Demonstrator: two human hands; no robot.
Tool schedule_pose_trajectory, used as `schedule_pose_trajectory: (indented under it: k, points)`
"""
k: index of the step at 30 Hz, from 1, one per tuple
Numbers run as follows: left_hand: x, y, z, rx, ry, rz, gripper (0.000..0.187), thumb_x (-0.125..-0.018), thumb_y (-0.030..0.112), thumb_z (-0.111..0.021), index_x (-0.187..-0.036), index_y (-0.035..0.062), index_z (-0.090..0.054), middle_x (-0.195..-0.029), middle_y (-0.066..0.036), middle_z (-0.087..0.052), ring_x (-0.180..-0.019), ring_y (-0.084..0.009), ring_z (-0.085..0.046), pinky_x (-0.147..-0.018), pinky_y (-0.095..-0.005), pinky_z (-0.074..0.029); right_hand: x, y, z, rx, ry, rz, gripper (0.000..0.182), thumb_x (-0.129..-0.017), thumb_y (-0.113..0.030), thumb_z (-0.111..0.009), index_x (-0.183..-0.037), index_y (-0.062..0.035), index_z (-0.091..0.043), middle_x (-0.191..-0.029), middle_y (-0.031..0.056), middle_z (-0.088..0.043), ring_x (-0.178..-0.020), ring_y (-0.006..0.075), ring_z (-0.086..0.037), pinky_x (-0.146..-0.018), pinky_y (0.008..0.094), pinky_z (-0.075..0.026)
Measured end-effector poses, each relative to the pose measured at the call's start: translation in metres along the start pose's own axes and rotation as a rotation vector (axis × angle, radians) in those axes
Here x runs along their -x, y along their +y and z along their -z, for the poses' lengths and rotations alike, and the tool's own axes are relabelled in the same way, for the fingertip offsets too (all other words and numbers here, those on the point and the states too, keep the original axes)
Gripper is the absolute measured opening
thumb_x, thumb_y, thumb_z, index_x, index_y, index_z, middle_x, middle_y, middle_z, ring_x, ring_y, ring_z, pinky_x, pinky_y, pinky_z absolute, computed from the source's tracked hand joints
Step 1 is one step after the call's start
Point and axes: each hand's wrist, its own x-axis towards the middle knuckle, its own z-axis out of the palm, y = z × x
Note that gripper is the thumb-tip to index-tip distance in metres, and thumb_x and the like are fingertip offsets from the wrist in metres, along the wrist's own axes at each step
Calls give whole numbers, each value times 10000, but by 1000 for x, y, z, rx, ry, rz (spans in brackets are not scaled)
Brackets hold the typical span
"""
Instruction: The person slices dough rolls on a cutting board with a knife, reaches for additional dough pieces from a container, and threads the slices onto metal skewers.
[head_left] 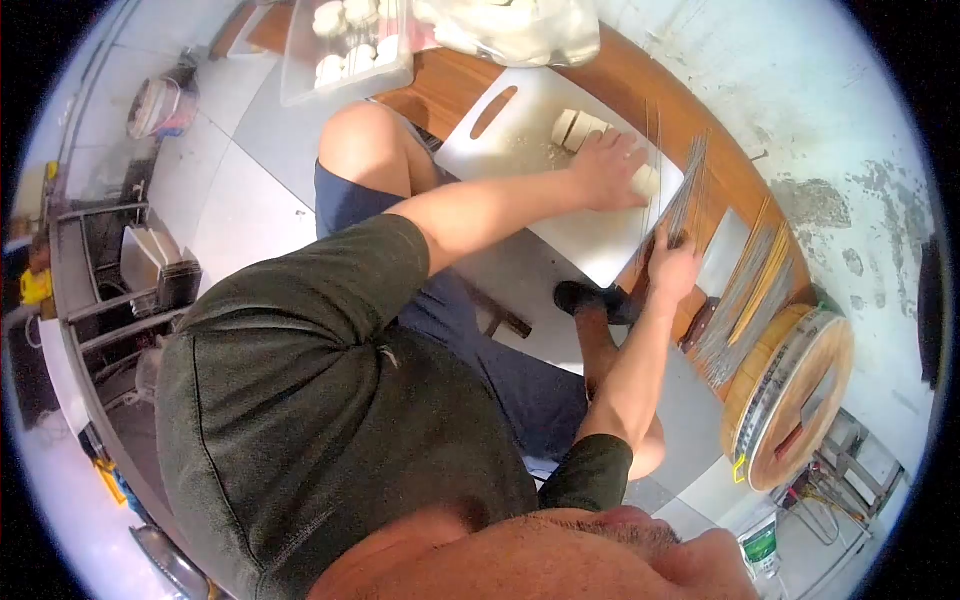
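On a white cutting board [500, 135] lie several thick white pieces [575, 128] that look like cut dough or steamed bun. My left hand [608, 172] rests palm down on the board, fingers spread, touching one white piece [645, 181] at its fingertips. Beside the board's right edge, my right hand [675, 265] is closed around a bundle of thin metal skewers [684, 190], which point up and away. Part of the bundle is hidden by the fingers.
More skewers [745, 300] lie on the wooden bench [630, 75] to the right. A round wooden-topped drum or stool [800, 400] stands beyond them. At the back are a clear tray [400, 75] of white pieces and a plastic bag [510, 35]. A wall borders the right.
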Motion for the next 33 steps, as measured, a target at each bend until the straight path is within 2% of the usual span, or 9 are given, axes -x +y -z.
schedule_pose_trajectory:
  k: [3,5,9,12,15,21,27,30,33]
  points:
    - [-3,16,-3,-28,-127,30,760,-836,611,-606,-1334,45,-510,-1349,-189,-475,-1323,-369,-383,-1088,-546,-264,-13,13,-19,-63,71,83,509,-887,-418,-624,-1168,5,-647,-1116,253,-650,-1063,417,-611,-915,481,-485]
    - [-10,25,5,-65,-283,29,763,-848,607,-598,-1347,39,-490,-1355,-186,-470,-1329,-365,-384,-1083,-544,-269,-17,14,-16,-87,-12,85,443,-896,-367,-598,-1111,14,-666,-1045,263,-665,-1021,428,-621,-887,494,-490]
    - [-9,32,-8,-70,-217,58,733,-858,582,-598,-1333,32,-504,-1329,-187,-501,-1300,-355,-414,-1073,-527,-276,-20,11,-11,-60,-89,91,357,-908,-269,-534,-1018,36,-684,-1000,287,-671,-982,443,-631,-859,518,-490]
    - [-10,28,-16,-70,-138,44,713,-844,581,-604,-1295,32,-549,-1297,-197,-541,-1262,-344,-454,-1055,-495,-300,-36,21,-25,13,-187,87,350,-904,-236,-507,-1016,49,-676,-1044,293,-664,-995,451,-632,-870,520,-488]
    - [-12,26,-10,-75,-163,39,698,-852,580,-598,-1283,33,-550,-1287,-188,-541,-1261,-338,-448,-1052,-499,-301,-38,20,-23,60,-194,117,317,-908,-234,-509,-1005,32,-653,-929,278,-684,-898,442,-664,-800,510,-528]
    - [-20,34,-5,-69,-252,132,657,-868,562,-599,-1267,42,-560,-1269,-147,-542,-1236,-317,-445,-1022,-494,-314,-29,20,-8,-161,-48,141,307,-917,-192,-490,-1004,64,-636,-975,316,-662,-973,477,-630,-845,512,-501]
    - [-24,45,-15,-61,-275,276,574,-867,501,-596,-1284,108,-571,-1312,-154,-532,-1276,-331,-429,-1032,-556,-294,0,26,13,-254,59,-55,291,-936,-183,-497,-1005,72,-619,-975,342,-641,-947,490,-624,-845,520,-489]
    - [-24,51,-23,-69,-239,327,520,-866,442,-596,-1274,120,-579,-1304,-143,-527,-1269,-326,-428,-1023,-580,-289,18,28,14,-264,104,-77,283,-944,-189,-515,-1015,66,-616,-991,316,-654,-944,480,-624,-843,501,-492]
    - [-25,55,-28,-67,-222,350,474,-861,385,-592,-1254,119,-593,-1288,-135,-532,-1255,-322,-436,-1017,-597,-289,32,36,1,-455,142,1,276,-954,-199,-532,-1030,52,-618,-999,282,-669,-949,456,-629,-831,482,-493]
